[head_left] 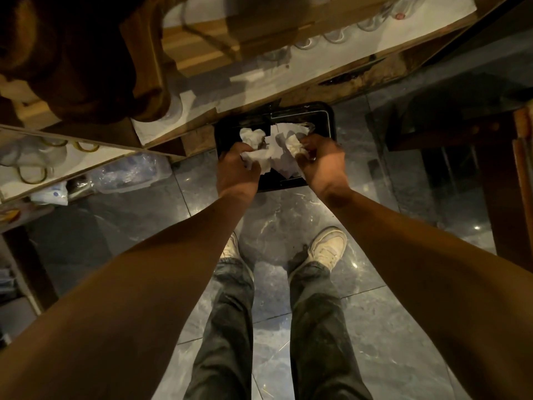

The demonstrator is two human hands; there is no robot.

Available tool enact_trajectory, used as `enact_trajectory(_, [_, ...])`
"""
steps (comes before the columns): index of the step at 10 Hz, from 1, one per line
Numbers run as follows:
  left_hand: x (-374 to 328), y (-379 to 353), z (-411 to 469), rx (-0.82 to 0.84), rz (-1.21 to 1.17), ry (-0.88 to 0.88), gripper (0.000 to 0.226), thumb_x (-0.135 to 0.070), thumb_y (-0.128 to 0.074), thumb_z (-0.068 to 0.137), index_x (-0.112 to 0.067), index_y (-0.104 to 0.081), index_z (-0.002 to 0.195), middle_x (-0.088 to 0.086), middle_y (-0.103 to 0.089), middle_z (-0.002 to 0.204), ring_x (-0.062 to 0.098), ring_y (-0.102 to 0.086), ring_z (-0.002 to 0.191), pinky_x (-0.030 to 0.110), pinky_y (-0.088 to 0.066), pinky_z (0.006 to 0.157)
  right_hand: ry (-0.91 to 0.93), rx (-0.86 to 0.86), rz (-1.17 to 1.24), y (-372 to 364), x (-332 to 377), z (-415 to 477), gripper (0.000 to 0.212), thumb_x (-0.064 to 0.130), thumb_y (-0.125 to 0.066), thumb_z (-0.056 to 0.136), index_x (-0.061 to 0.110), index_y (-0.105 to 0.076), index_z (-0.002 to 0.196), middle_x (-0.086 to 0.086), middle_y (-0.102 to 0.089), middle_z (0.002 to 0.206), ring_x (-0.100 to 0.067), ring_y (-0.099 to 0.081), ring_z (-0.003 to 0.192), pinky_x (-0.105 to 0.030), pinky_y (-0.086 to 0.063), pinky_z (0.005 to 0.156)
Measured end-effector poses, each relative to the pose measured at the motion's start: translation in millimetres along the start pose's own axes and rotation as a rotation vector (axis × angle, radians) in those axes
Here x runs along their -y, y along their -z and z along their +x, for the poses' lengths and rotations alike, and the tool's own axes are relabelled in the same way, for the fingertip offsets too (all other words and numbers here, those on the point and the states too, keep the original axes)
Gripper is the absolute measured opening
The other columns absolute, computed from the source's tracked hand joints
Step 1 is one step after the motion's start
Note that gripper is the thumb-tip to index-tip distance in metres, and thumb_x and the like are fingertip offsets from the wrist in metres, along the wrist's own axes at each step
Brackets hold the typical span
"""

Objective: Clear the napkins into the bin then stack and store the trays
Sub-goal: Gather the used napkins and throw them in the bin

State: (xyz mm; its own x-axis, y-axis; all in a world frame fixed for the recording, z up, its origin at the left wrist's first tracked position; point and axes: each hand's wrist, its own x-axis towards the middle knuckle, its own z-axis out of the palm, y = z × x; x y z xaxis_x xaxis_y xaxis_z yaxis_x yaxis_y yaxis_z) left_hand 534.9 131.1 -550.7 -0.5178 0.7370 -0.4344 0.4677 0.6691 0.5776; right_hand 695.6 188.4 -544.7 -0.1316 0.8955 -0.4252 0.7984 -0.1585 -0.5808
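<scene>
Over the black bin (323, 111) on the floor by the desk (288, 79), crumpled napkins (271, 153) hang bunched between both hands, left hand (238, 166) and right hand (323, 160) each clenched on a wad, apparently held above the opening so they fall inside.

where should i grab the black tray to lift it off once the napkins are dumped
By the raised rim on its two short sides, one hand each, coming in from the near edge. The black tray lies flat and wide, its far edge tucked under the wooden counter; both hands now hold crumpled napkins.
</scene>
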Motion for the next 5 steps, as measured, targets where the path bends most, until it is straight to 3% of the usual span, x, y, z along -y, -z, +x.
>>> enact_trajectory(1, [2.8,-3.6,3.4,0.006,0.028,-0.01,0.027,-0.01,-0.067,0.082,-0.011,-0.066,0.109,0.018,-0.066,0.115,0.031,-0.064,0.105,0.028,-0.048,0.08,-0.007,0.021,0.059,-4.0,-2.4,4.6,0.01,0.009,-0.065,0.084,0.013,-0.069,0.092,-0.005,-0.068,0.085,-0.022,-0.063,0.084,-0.027,-0.05,0.071])
enact_trajectory(2, [3.5,-7.9,6.1,0.027,0.067,-0.017,0.03,-0.011,-0.065,0.084,-0.011,-0.064,0.114,0.018,-0.063,0.121,0.031,-0.061,0.11,0.025,-0.045,0.084,0.115,-0.006,-0.038,-0.7,3.4,1.9,0.028,0.01,-0.065,0.087,0.01,-0.067,0.115,-0.013,-0.068,0.108,-0.03,-0.064,0.099,-0.034,-0.05,0.085])
enact_trajectory(4, [1.1,-5.5,5.1,0.03,0.049,-0.038,0.033,-0.014,-0.063,0.086,-0.013,-0.062,0.119,0.016,-0.062,0.124,0.03,-0.058,0.116,0.024,-0.042,0.089,-0.016,0.089,0.14,-0.3,12.9,4.6,0.04,0.02,-0.068,0.088,0.019,-0.058,0.127,-0.011,-0.062,0.125,-0.026,-0.061,0.111,-0.035,-0.054,0.089])
enact_trajectory(5, [-0.4,-4.0,3.5,0.049,0.061,-0.06,0.035,-0.017,-0.064,0.086,-0.015,-0.061,0.121,0.016,-0.062,0.126,0.03,-0.058,0.117,0.024,-0.041,0.091,-0.022,0.111,0.125,-1.0,11.8,4.4,0.041,0.022,-0.068,0.088,0.02,-0.058,0.127,-0.012,-0.061,0.126,-0.028,-0.061,0.111,-0.043,-0.055,0.091])
